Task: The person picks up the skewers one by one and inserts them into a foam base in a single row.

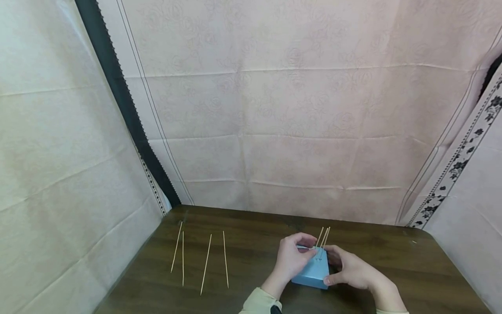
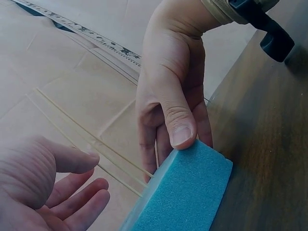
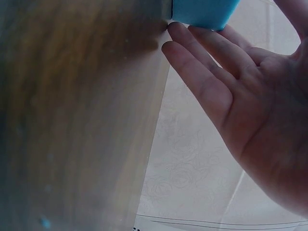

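A light-blue foam block point(image 1: 313, 272) rests on the table with several thin wooden sticks point(image 1: 327, 235) standing up from its top, leaning slightly. My left hand point(image 1: 289, 258) is over the block's left side. In the left wrist view its thumb tip lies against one stick point(image 2: 120, 182), which it appears to pinch; the index fingertip is hidden. On the block's right, my right hand point(image 1: 353, 268) steadies it. Its thumb presses the block's near corner, and its fingers lie along the side, partly hidden. From the right wrist, only a corner of the foam block point(image 3: 202, 12) shows above the fingertips.
Several loose sticks point(image 1: 206, 264) lie apart on the left of the dark wooden table point(image 1: 251, 244). Pale cloth point(image 1: 274, 131) hangs behind the table and along both sides. The table's back edge runs just beyond the block.
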Tool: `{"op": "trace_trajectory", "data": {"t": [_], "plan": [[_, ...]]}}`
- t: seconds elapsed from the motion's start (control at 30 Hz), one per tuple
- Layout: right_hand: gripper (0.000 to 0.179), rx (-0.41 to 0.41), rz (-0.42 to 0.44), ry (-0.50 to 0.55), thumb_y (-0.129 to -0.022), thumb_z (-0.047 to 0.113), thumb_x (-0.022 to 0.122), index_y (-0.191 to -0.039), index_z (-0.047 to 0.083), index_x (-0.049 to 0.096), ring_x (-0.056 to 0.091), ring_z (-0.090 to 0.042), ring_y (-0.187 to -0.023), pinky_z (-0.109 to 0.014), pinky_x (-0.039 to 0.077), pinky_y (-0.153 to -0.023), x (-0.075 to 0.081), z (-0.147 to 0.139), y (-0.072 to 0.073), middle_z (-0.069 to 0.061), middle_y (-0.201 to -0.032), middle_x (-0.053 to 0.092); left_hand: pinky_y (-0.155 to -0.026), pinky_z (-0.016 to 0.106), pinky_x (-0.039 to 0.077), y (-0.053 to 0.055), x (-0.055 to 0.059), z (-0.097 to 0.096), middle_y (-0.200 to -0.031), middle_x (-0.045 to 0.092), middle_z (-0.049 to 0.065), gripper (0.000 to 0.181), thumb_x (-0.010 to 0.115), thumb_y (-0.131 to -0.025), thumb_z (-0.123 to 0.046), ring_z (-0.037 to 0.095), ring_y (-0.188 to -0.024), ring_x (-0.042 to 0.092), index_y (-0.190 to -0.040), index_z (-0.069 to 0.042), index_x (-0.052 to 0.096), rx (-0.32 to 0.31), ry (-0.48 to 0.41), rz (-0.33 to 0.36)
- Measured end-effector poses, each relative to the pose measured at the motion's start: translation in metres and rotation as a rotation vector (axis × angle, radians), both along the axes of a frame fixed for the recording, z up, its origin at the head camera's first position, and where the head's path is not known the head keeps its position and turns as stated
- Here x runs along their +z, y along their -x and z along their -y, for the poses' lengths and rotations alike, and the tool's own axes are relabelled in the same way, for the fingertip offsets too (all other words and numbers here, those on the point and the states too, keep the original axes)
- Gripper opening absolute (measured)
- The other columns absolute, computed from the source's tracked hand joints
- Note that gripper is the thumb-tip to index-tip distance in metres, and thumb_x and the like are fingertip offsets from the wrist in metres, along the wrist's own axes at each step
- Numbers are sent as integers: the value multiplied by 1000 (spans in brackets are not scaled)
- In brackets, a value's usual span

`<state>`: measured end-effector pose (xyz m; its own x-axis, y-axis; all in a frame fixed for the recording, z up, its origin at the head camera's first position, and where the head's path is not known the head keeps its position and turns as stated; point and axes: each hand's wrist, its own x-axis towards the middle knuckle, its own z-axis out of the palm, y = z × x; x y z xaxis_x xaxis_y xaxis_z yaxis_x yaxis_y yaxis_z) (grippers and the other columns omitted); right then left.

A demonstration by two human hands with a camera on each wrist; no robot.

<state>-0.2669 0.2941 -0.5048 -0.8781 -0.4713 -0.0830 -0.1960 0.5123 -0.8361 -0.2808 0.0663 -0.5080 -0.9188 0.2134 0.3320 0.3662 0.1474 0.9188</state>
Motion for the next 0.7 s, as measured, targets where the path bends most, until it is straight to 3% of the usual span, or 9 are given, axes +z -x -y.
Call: {"op": "trace_trajectory", "data": {"t": [0.33, 0.57, 0.7], "plan": [[92, -3, 5, -4, -84, 18, 94, -152, -12, 39, 56, -54, -134, -68, 45, -107, 3, -1, 1, -32, -144, 58, -84, 21, 58, 0, 5, 4, -103, 78, 2, 25, 83, -90, 3, 11, -96, 73, -110, -11, 80, -34, 22, 24], [93, -20, 28, -7, -84, 19, 93, -153, -12, 39, 55, -54, -133, -68, 46, -107, 2, -1, 2, -32, -145, 58, -90, 34, 61, 0, 4, 9, -105, 78, -3, 29, 82, -91, 4, 13, -100, 73, -112, -16, 80, -56, 42, 32], [93, -25, 52, -7, -86, 20, 92, -154, -12, 37, 55, -54, -134, -69, 45, -106, 0, -1, 1, -32, -145, 58, -88, 27, 60, -1, 3, 11, -104, 77, -7, 30, 81, -91, 5, 14, -101, 73, -112, -15, 80, -55, 37, 28]]}}
